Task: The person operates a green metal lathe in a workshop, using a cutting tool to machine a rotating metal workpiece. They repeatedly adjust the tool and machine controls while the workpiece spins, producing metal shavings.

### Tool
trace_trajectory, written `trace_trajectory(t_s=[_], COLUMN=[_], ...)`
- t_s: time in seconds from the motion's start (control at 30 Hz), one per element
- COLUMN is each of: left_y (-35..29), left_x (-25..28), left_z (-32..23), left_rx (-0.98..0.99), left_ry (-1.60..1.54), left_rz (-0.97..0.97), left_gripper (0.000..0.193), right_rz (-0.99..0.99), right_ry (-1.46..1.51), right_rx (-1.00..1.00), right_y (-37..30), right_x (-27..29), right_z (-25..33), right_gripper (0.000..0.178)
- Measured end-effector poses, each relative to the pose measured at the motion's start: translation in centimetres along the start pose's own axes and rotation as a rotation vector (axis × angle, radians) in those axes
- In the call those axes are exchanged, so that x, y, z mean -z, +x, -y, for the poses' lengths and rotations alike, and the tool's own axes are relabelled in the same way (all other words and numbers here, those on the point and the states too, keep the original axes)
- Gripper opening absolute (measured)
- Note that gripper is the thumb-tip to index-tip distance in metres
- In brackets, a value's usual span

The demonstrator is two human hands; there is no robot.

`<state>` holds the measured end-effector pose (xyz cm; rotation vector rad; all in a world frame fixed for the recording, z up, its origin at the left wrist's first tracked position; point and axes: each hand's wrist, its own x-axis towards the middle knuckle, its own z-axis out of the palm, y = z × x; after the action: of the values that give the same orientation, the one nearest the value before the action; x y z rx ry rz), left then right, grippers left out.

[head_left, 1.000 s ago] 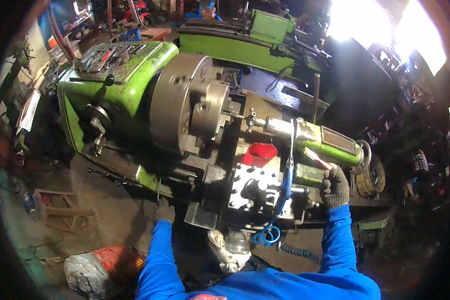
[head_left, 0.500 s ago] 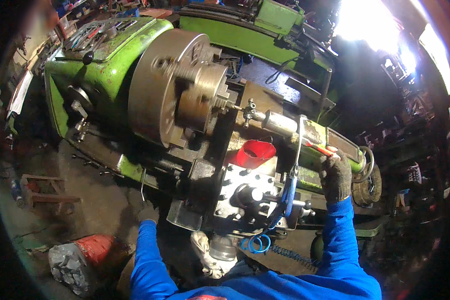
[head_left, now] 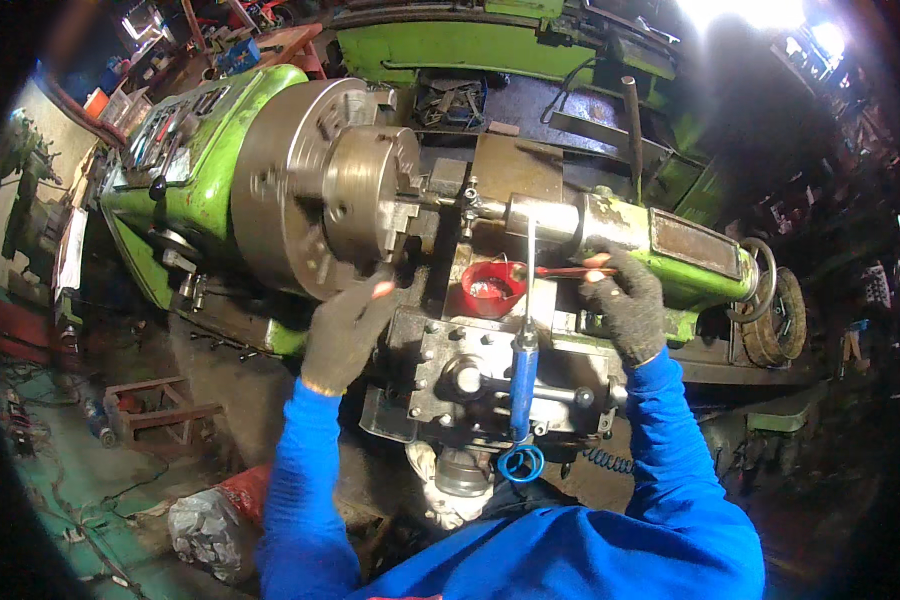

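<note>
My right hand (head_left: 625,305), in a dark glove with bare fingertips, pinches a slim red stick (head_left: 568,272). It points left toward the rim of a red cup (head_left: 492,290) with something wet and shiny inside; whether its end enters the cup I cannot tell. My left hand (head_left: 348,335), gloved alike, reaches forward with fingers stretched, just in front of the lathe chuck (head_left: 360,190), apparently holding nothing. Whether it touches the metal is unclear. The chuck's outline is smeared. A small tap-handle-like clamp (head_left: 469,208) sits between chuck and tailstock (head_left: 620,220).
A blue air gun (head_left: 524,385) with a long metal nozzle stands upright on the bolted tool post (head_left: 467,376), its coiled blue hose below. Hand tools lie on the green headstock (head_left: 205,150). A grey plastic bag (head_left: 205,535) and small rusty frame (head_left: 165,410) stand on the floor at left.
My left hand has risen from low beside the machine to the chuck's front. My right hand has moved left with the red stick toward the cup. The view has shifted slightly.
</note>
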<state>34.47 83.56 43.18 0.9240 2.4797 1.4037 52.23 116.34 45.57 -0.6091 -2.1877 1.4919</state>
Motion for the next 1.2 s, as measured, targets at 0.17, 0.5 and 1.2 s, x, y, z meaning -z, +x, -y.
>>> trace_trajectory(t_s=[0.17,0.5,1.2], left_y=[7.3,11.8,11.4], left_x=[-4.9,-11.0,-11.7], left_z=[-2.2,-2.9,-1.1], left_rx=[-0.284,-0.404,-0.500], left_ry=[0.512,0.760,0.700], left_rz=[0.256,0.484,0.433], left_gripper=[0.038,0.024,0.018], right_rz=[0.159,0.189,0.152], right_ry=[-0.334,-0.481,-0.529], right_rx=[0.441,0.486,0.351], right_y=[1.3,0.4,1.6], right_x=[-1.7,-1.7,-6.5], right_z=[-2.5,-4.3,-6.7], right_gripper=[0.043,0.045,0.043])
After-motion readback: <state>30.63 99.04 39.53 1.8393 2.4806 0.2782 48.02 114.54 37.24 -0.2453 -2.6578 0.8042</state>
